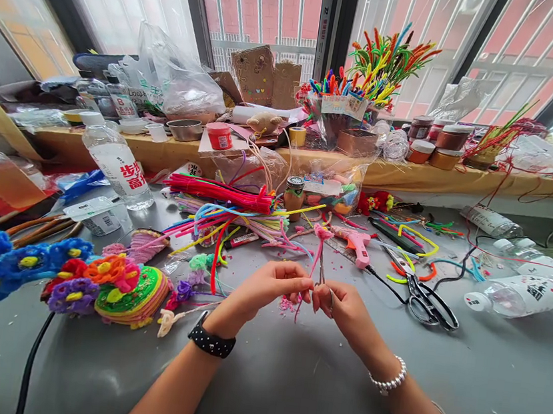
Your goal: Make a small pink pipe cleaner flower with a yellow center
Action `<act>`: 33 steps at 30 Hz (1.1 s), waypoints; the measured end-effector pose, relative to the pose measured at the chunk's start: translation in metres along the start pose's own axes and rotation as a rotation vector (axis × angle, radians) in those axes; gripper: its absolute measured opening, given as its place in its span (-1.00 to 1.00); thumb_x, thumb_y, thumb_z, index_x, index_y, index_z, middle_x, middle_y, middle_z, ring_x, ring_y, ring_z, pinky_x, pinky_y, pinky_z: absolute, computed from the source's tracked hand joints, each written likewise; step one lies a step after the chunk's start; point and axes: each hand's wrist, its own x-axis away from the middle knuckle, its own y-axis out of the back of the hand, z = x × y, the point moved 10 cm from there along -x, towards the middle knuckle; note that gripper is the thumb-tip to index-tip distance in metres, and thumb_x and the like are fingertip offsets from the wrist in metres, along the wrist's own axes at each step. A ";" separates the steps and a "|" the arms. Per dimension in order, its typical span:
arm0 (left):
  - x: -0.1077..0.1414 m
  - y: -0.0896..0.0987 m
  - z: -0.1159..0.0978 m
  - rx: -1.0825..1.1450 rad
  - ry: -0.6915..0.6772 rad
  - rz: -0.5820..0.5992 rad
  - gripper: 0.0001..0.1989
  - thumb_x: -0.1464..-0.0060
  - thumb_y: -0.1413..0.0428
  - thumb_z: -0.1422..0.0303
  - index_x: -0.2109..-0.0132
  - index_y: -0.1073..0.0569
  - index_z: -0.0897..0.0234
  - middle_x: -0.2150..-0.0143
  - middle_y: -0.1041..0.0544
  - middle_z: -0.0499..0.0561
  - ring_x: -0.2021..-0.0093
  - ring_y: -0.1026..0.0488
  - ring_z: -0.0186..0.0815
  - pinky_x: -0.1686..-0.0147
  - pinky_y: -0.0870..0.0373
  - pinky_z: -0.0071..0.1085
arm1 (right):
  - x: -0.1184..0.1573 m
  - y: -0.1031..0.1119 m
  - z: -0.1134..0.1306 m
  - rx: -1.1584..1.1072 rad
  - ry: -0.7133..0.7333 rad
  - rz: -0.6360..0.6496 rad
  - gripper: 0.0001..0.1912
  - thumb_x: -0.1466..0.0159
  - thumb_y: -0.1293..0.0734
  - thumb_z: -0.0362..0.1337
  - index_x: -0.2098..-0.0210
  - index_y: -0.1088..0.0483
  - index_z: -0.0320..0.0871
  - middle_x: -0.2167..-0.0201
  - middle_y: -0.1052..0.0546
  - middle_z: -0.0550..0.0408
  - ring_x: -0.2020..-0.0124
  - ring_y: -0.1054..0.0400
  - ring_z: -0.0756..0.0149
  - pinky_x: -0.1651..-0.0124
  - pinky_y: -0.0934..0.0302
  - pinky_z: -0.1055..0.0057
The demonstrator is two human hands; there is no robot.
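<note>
My left hand (280, 285) is closed in a pinch on a pink pipe cleaner (322, 232), whose fuzzy top rises above my fingers. A thin end of it hangs below them. In my right hand (340, 302) is a small pair of scissors (321, 271), held with the blades pointing up beside the pink stem. My fingers hide part of the handles. Whether the blades touch the stem I cannot tell. Pink fuzz clippings (286, 305) lie on the table under my hands.
Bundled pipe cleaners (222, 192) lie ahead of my hands. A pink glue gun (355, 243) and large black-handled scissors (421, 295) rest to the right, near plastic bottles (522, 295). Fuzzy flowers (74, 276) lie on the left beside an upright bottle (118, 164).
</note>
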 end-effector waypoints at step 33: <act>0.001 0.001 0.001 0.157 -0.028 0.030 -0.81 0.08 -0.09 0.29 0.45 -0.46 0.37 0.56 -0.38 -0.08 0.56 -0.17 -0.52 0.52 -0.06 -0.54 | 0.008 -0.032 0.008 -0.024 0.062 0.355 -0.29 -0.05 0.13 0.30 0.48 -0.21 -0.21 0.59 -0.13 0.18 0.55 0.06 0.45 0.54 0.14 0.51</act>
